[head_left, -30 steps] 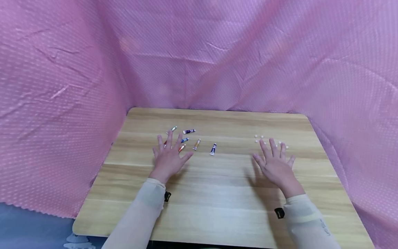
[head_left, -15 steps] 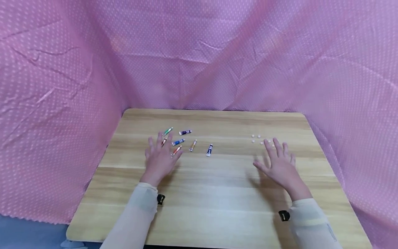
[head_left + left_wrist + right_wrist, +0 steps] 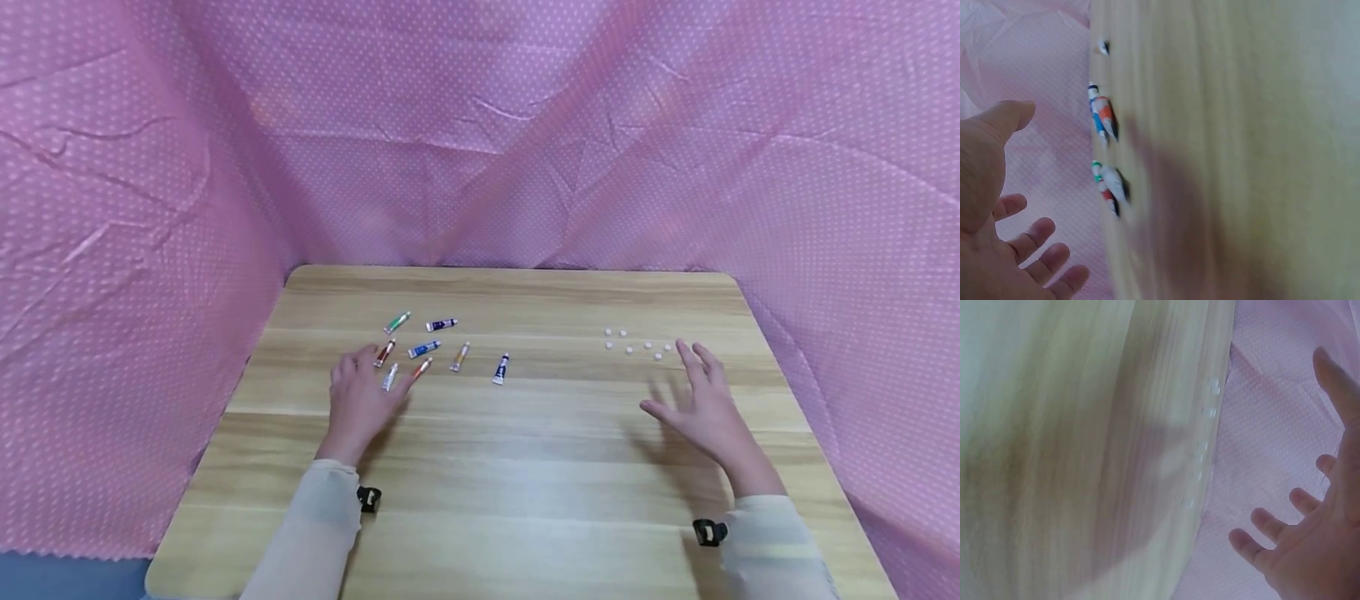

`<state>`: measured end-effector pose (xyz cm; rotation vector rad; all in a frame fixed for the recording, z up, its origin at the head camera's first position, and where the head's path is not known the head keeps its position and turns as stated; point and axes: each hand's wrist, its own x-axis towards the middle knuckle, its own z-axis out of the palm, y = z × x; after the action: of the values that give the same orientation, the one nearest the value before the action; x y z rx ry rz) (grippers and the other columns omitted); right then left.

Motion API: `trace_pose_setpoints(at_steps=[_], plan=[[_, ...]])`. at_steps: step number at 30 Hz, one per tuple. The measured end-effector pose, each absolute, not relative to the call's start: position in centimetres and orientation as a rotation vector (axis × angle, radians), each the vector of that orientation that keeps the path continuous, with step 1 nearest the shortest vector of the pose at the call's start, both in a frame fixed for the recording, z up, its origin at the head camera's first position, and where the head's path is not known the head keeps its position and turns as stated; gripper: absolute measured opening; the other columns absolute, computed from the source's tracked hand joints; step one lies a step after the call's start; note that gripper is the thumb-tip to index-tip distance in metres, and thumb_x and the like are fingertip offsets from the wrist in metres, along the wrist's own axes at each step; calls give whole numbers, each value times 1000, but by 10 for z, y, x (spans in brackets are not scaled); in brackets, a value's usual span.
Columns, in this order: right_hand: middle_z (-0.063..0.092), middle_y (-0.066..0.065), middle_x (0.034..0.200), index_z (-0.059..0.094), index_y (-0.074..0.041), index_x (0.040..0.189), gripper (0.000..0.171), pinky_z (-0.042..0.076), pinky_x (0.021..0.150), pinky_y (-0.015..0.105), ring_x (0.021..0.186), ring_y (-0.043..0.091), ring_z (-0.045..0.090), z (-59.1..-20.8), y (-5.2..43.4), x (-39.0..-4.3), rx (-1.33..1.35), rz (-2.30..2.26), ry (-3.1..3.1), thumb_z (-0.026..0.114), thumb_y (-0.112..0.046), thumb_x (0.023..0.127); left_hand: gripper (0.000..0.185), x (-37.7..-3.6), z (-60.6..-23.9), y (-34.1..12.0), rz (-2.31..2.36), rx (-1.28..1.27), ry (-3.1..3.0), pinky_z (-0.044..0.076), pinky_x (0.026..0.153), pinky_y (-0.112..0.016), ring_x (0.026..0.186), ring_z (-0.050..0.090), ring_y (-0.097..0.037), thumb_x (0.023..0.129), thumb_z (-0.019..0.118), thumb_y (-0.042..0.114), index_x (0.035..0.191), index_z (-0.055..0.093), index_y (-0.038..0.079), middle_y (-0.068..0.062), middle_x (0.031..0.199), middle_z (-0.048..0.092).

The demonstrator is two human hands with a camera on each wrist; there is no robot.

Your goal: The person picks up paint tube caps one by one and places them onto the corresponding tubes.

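Observation:
Several small paint tubes [image 3: 423, 348] lie scattered on the left half of the wooden table [image 3: 525, 467]; a dark blue one [image 3: 500, 368] lies apart to the right. My left hand [image 3: 363, 396] hovers open just in front of them, fingers spread, holding nothing. Several small white caps [image 3: 636, 343] sit in a loose cluster on the right half. My right hand [image 3: 701, 404] hovers open in front of and right of the caps, empty. In the left wrist view the tubes [image 3: 1105, 153] show blurred beyond my open palm [image 3: 997, 206]. The right wrist view shows the caps [image 3: 1205, 434] faintly.
Pink dotted cloth [image 3: 480, 125] hangs round the table at the back and both sides. The table's rounded front edge [image 3: 172, 550] is near my forearms. Light sleeves cover both arms, each with a black strap at the wrist [image 3: 368, 498].
Both hands have drawn back toward me and lifted off the table; the left has uncovered the tubes it lay over, the right has moved right, off the caps.

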<state>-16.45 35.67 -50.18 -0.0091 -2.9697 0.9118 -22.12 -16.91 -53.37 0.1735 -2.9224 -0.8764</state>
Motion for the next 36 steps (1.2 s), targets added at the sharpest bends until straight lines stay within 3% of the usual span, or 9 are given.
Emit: trace_pose_setpoints(at_steps=[6, 11, 14, 19, 22, 24, 29, 33, 36], plan=[[16, 34, 172, 15, -13, 174, 113, 40, 107, 82, 144, 62, 39, -508, 376, -167, -14, 1083, -2847, 88, -37, 92, 92, -225, -544, -176, -1071, 270, -2920, 48, 112, -66, 136, 46, -44, 91, 84, 54, 158, 43, 5, -24, 150, 48], [26, 38, 164, 22, -9, 172, 100, 49, 102, 67, 135, 57, 49, -521, 396, -167, -25, 1172, -2772, 85, -25, 96, 88, -226, -554, -181, -1220, 295, -2946, 52, 112, -64, 132, 54, -44, 93, 84, 48, 158, 43, 5, -23, 149, 49], [29, 39, 161, 25, -8, 171, 96, 56, 97, 41, 130, 56, 54, -526, 409, -170, -61, 1167, -2773, 84, -25, 97, 87, -229, -558, -182, -1238, 279, -2968, 50, 115, -64, 135, 55, -45, 93, 85, 44, 158, 42, 5, -23, 151, 49], [41, 39, 148, 36, -1, 165, 84, 48, 80, 5, 119, 57, 62, -533, 426, -184, -25, 1150, -2785, 83, -17, 97, 80, -232, -563, -186, -1227, 302, -3001, 48, 118, -62, 138, 55, -44, 95, 82, 42, 155, 45, 4, -22, 152, 50], [49, 37, 139, 42, 3, 160, 77, 48, 78, 2, 108, 46, 67, -537, 435, -195, 8, 1122, -2799, 83, -12, 96, 74, -233, -565, -189, -1225, 326, -3013, 49, 118, -59, 135, 56, -42, 96, 81, 44, 149, 49, 3, -21, 149, 52], [54, 36, 135, 45, 4, 158, 73, 49, 77, 2, 100, 26, 70, -540, 439, -202, 15, 1117, -2811, 82, -10, 97, 70, -234, -566, -191, -1237, 342, -3013, 50, 116, -58, 131, 57, -41, 96, 81, 44, 145, 51, 3, -20, 146, 54], [63, 34, 130, 50, 4, 154, 63, 48, 75, 4, 89, -19, 54, -552, 448, -215, -16, 1172, -2818, 78, -15, 101, 66, -237, -569, -193, -1210, 341, -3043, 51, 110, -57, 125, 59, -39, 97, 80, 43, 142, 54, 3, -21, 140, 59], [72, 11, 115, 56, 1, 150, 56, 49, 72, 7, 86, -24, 52, -563, 454, -222, -64, 1174, -2812, 77, -22, 103, 61, -239, -569, -192, -1166, 323, -3071, 52, 108, -56, 123, 59, -38, 98, 79, 41, 140, 56, 3, -21, 137, 61], [73, 4, 106, 60, 3, 144, 50, 49, 68, 10, 82, -20, 54, -565, 455, -229, -47, 1128, -2820, 77, -20, 102, 55, -241, -569, -191, -1148, 327, -3080, 52, 106, -54, 122, 59, -36, 100, 78, 39, 138, 58, 5, -19, 134, 61]])
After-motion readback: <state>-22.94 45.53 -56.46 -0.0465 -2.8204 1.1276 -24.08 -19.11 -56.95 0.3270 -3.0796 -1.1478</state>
